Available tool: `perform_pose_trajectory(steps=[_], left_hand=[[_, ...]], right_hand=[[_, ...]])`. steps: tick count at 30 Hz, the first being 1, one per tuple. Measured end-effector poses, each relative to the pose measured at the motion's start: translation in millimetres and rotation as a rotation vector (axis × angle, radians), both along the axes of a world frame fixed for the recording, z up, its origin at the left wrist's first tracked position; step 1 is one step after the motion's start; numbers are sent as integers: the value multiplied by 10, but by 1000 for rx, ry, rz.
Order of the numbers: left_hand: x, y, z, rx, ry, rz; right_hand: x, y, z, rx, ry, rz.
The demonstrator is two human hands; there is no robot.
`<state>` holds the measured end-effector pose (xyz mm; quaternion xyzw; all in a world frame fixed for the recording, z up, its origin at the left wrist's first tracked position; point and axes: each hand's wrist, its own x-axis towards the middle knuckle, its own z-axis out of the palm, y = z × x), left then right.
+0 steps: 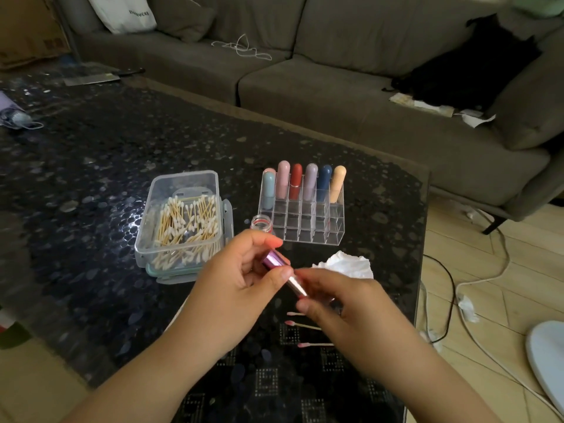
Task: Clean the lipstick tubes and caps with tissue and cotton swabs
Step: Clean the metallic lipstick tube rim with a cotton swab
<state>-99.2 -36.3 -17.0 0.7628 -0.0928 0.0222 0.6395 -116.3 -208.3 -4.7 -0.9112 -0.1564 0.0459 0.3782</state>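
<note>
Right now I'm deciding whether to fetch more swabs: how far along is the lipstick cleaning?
Three used cotton swabs with pink tips and a crumpled tissue lie on the table, so some wiping looks done. In hand: left hand and right hand grip a metallic pink lipstick tube. Seven capped lipsticks stand in the clear organizer; cleaned or not, I cannot tell. The swab box remains well stocked.

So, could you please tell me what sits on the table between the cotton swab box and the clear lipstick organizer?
A small open glass jar, seen in the head view.
</note>
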Motion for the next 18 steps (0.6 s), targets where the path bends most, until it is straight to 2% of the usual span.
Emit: perform_pose_trajectory(steps=[3, 5, 11, 18], left_hand=[[-4, -19, 58, 82, -37, 5], [5, -24, 120, 213, -91, 5], [192, 147, 359, 608, -273, 58], [618, 354, 557, 991, -351, 76]], right_hand=[[19, 47, 52, -147, -43, -20], [64, 61, 104, -173, -38, -38], [310, 26, 320, -117, -35, -212], [990, 245, 541, -83, -51, -321]])
